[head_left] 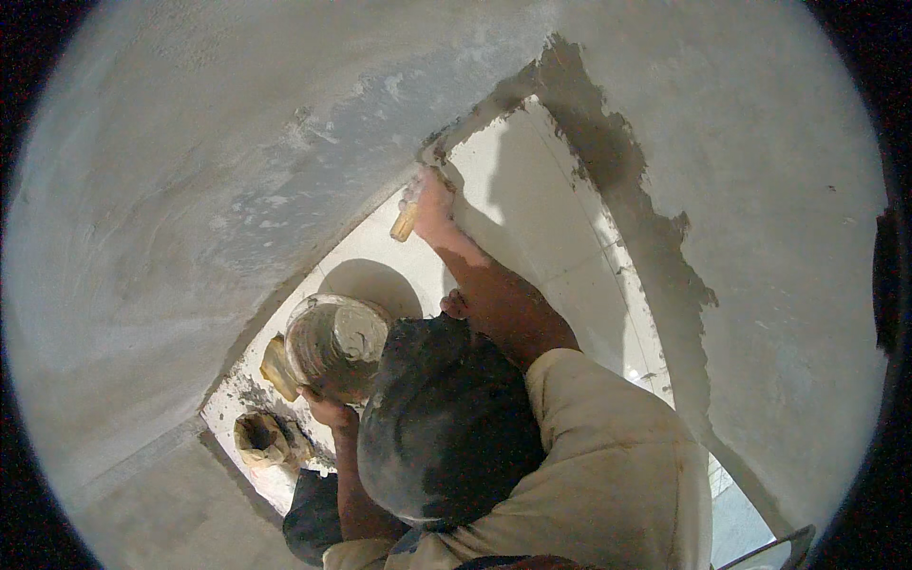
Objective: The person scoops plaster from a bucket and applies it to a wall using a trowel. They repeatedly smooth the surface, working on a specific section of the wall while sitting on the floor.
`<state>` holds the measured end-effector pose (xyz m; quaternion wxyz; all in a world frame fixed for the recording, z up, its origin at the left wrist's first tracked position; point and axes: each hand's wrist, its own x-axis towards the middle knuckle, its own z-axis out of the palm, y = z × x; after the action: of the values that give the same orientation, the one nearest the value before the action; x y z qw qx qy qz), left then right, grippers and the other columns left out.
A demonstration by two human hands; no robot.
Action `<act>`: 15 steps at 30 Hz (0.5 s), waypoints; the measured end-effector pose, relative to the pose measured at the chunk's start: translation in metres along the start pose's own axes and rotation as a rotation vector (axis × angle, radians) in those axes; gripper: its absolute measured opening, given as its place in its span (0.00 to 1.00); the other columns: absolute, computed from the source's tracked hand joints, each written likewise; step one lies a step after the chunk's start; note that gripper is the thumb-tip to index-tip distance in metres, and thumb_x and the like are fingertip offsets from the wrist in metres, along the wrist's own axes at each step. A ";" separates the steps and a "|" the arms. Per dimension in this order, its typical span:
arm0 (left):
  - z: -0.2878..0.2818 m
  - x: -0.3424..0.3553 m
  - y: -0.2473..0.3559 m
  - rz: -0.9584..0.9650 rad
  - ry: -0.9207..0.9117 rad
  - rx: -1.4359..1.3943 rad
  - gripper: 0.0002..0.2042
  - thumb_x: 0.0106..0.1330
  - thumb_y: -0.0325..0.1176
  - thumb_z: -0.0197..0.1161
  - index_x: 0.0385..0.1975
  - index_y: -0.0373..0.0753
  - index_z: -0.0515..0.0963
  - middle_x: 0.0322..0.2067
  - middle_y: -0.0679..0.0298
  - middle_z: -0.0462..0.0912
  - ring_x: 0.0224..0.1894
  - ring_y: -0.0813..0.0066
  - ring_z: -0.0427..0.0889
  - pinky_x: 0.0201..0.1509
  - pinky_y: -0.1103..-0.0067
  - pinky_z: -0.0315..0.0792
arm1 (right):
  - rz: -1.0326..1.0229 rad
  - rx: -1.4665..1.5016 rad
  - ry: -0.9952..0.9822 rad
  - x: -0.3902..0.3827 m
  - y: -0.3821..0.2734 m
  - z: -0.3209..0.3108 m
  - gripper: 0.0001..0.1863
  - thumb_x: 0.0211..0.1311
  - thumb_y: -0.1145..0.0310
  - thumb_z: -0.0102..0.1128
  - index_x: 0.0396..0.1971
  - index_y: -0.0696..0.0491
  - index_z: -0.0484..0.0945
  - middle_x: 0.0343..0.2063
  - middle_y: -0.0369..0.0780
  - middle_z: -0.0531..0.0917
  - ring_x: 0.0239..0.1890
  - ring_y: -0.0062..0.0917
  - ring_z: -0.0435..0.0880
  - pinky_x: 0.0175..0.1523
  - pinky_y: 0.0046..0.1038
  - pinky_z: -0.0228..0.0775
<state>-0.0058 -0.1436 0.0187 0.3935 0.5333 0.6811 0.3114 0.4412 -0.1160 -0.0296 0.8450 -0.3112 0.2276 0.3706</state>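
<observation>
My right hand (435,204) grips the wooden handle of a tool (405,220) against the foot of the wall, at the upper end of the white tiled floor (562,287); the tool's working end is hard to make out. My left hand (326,407) holds the lower left rim of a round bucket (334,344) with wet grey mortar inside. A yellowish object (276,367), too unclear to name, lies against the bucket's left side. Below it stands an open brown bag (263,439), with grey smears on the tiles around it.
Grey plastered walls (190,209) meet in a corner above the tiles, with a darker damp band (617,161) along the right one. My dark-clad knee (446,408) is bent beside the bucket. A dark-edged object (788,549) sits at the lower right.
</observation>
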 end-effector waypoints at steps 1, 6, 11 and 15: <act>0.006 0.000 0.000 0.002 0.009 -0.033 0.33 0.82 0.57 0.41 0.65 0.29 0.69 0.59 0.53 0.78 0.57 0.60 0.80 0.62 0.66 0.75 | -0.022 -0.006 -0.006 -0.001 -0.001 0.001 0.08 0.65 0.63 0.60 0.31 0.44 0.69 0.23 0.33 0.71 0.22 0.25 0.71 0.28 0.33 0.67; -0.008 0.010 -0.011 -0.209 0.062 -0.325 0.33 0.81 0.57 0.41 0.64 0.29 0.70 0.58 0.52 0.79 0.58 0.59 0.80 0.63 0.64 0.74 | 0.051 0.025 -0.025 -0.033 0.019 0.010 0.10 0.66 0.60 0.60 0.29 0.44 0.68 0.21 0.32 0.69 0.20 0.24 0.69 0.28 0.34 0.67; 0.009 -0.001 0.017 -0.249 0.068 -0.289 0.34 0.81 0.58 0.40 0.64 0.28 0.71 0.59 0.51 0.79 0.58 0.56 0.80 0.65 0.63 0.71 | 0.196 0.133 0.028 0.001 0.039 -0.018 0.13 0.66 0.58 0.59 0.26 0.43 0.65 0.19 0.32 0.67 0.19 0.24 0.68 0.27 0.34 0.64; 0.001 0.015 -0.009 -0.158 0.003 -0.299 0.35 0.81 0.59 0.40 0.63 0.28 0.71 0.58 0.51 0.79 0.57 0.57 0.79 0.65 0.63 0.70 | 0.213 0.171 -0.036 0.010 0.047 -0.019 0.14 0.67 0.58 0.58 0.25 0.43 0.65 0.19 0.32 0.67 0.20 0.25 0.68 0.27 0.33 0.63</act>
<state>-0.0112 -0.1312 0.0081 0.4906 0.4134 0.6675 0.3780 0.4083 -0.0989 -0.0662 0.8283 -0.2055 0.2749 0.4428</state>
